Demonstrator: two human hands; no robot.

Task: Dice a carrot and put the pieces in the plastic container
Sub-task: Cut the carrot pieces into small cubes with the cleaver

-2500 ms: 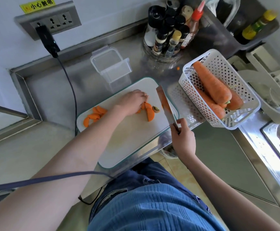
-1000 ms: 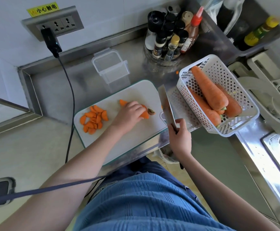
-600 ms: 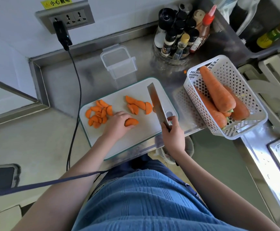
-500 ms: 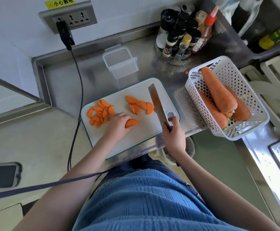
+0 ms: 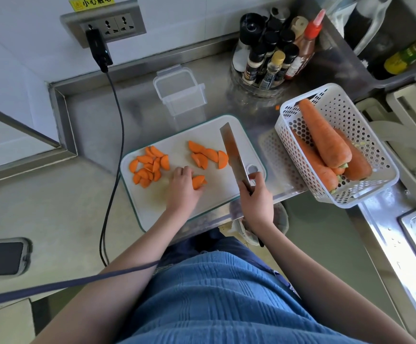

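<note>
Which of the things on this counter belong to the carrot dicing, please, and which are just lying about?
In use: orange carrot slices, white cutting board, steel cleaver, clear plastic container.
Lying about: bottle rack, black charger, white basket of whole carrots.

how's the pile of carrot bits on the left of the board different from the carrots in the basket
The orange half-moon carrot slices are cut thin and lie flat in a heap on the white cutting board; the whole orange carrots are uncut, long and stacked in the white perforated plastic basket. Both are the same orange.
</note>
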